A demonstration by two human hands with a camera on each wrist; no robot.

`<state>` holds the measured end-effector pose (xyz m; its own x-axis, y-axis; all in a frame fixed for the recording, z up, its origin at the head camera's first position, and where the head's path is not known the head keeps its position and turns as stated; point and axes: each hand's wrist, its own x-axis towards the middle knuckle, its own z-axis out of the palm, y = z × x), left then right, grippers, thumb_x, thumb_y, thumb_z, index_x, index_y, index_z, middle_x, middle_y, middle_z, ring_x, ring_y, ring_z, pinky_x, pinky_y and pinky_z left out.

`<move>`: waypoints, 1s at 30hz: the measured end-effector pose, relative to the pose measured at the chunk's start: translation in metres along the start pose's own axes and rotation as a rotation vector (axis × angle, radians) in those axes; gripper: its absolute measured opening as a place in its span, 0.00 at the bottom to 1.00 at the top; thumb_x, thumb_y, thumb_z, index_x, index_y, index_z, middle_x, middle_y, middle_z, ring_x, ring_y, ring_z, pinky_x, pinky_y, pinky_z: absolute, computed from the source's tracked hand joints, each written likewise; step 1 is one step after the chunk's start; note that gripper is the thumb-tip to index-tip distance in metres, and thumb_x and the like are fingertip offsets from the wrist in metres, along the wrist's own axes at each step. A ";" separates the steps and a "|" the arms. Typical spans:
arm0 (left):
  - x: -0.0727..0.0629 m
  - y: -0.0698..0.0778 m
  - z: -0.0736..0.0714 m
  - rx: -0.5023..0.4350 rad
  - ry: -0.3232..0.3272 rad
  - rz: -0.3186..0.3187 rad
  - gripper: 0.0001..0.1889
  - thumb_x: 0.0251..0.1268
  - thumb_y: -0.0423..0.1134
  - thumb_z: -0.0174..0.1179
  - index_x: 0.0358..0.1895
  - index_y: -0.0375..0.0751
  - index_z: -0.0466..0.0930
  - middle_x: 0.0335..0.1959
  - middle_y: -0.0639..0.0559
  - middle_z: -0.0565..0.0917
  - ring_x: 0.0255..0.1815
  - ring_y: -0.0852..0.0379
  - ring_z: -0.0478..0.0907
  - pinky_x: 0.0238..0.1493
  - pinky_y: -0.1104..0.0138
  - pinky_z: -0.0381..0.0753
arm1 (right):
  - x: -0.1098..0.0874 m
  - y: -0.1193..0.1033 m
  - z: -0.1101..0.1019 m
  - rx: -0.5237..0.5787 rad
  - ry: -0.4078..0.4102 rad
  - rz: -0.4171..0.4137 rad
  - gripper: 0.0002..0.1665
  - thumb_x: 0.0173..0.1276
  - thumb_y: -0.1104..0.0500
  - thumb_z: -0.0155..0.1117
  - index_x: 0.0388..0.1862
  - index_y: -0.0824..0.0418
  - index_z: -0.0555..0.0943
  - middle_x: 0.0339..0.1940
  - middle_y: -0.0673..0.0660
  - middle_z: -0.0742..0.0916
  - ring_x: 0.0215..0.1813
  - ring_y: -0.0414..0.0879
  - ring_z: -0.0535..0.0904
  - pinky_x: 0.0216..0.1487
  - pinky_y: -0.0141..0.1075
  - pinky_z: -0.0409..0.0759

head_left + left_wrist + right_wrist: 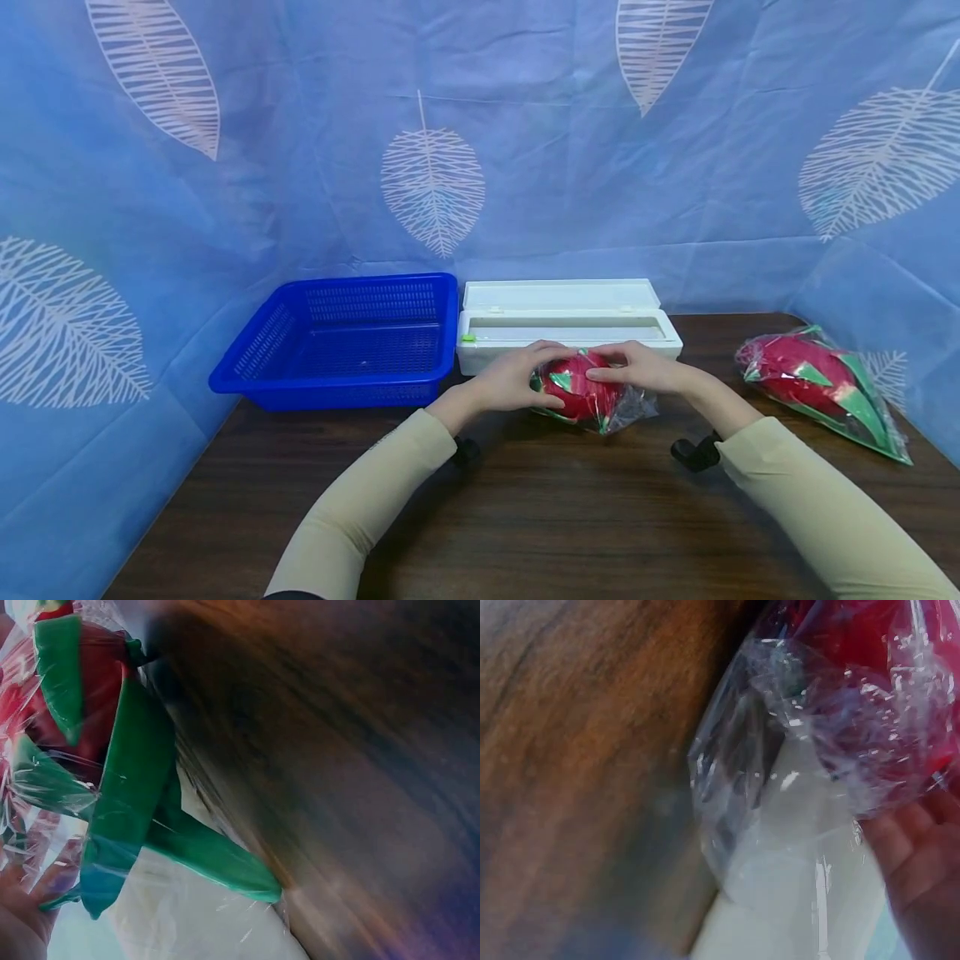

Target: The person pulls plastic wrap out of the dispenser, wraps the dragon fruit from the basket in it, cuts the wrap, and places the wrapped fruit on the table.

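A red dragon fruit (577,392) with green leaf-like scales sits in a clear plastic bag (636,407), in front of a white box. My left hand (513,379) holds its left side, fingers over the top and thumb low at the front. From the right, my right hand (647,367) grips it with thumb and fingers. In the left wrist view, long green scales (135,780) show through the film. Loose, crinkled film (735,765) sticks out past the fruit in the right wrist view, with the fingers (907,832) against the bag.
The long white box (566,327) has its lid (558,293) raised, right behind the hands. A blue plastic basket (330,396) stands left of it. Another bagged dragon fruit (806,367) lies at the right on the dark wooden table (540,533). A blue leaf-patterned cloth (525,183) hangs behind.
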<state>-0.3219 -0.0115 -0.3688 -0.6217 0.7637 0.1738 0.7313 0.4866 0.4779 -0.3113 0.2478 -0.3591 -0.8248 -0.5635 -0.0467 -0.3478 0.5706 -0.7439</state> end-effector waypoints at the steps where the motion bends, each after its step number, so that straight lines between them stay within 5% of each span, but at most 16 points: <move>1: 0.000 0.000 0.000 0.001 0.004 -0.001 0.39 0.58 0.51 0.70 0.73 0.57 0.63 0.68 0.54 0.68 0.64 0.57 0.70 0.58 0.66 0.74 | -0.001 0.001 0.001 -0.011 0.003 0.008 0.34 0.73 0.50 0.59 0.68 0.72 0.68 0.54 0.62 0.83 0.52 0.52 0.80 0.50 0.44 0.80; 11: 0.000 0.000 0.000 -0.017 0.018 -0.013 0.36 0.58 0.51 0.69 0.71 0.58 0.66 0.68 0.55 0.71 0.65 0.57 0.69 0.59 0.63 0.73 | -0.023 0.015 -0.004 -0.044 0.121 -0.011 0.32 0.74 0.51 0.58 0.68 0.70 0.68 0.61 0.68 0.78 0.59 0.60 0.77 0.52 0.46 0.80; 17: 0.000 -0.001 -0.001 0.000 0.023 -0.005 0.37 0.58 0.50 0.69 0.72 0.58 0.66 0.68 0.57 0.71 0.66 0.58 0.68 0.59 0.65 0.73 | -0.049 0.019 -0.014 -0.159 0.240 -0.030 0.24 0.67 0.55 0.67 0.58 0.67 0.78 0.49 0.61 0.85 0.49 0.53 0.82 0.41 0.36 0.83; 24: -0.001 -0.002 -0.002 0.005 0.025 -0.013 0.37 0.57 0.51 0.70 0.72 0.59 0.65 0.68 0.58 0.71 0.65 0.58 0.69 0.59 0.65 0.73 | -0.069 0.026 -0.014 -0.252 0.188 -0.013 0.19 0.61 0.57 0.73 0.48 0.64 0.82 0.29 0.48 0.82 0.29 0.40 0.75 0.28 0.33 0.77; 30: -0.001 -0.001 -0.001 -0.001 0.011 0.004 0.37 0.58 0.51 0.69 0.72 0.59 0.65 0.67 0.57 0.72 0.64 0.58 0.70 0.59 0.65 0.73 | -0.071 0.033 -0.006 -0.304 0.132 0.013 0.12 0.60 0.57 0.73 0.41 0.59 0.84 0.29 0.46 0.80 0.25 0.38 0.70 0.26 0.32 0.74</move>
<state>-0.3227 -0.0130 -0.3685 -0.6218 0.7610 0.1848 0.7336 0.4834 0.4777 -0.2673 0.3104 -0.3763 -0.8738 -0.4840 0.0470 -0.4377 0.7408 -0.5096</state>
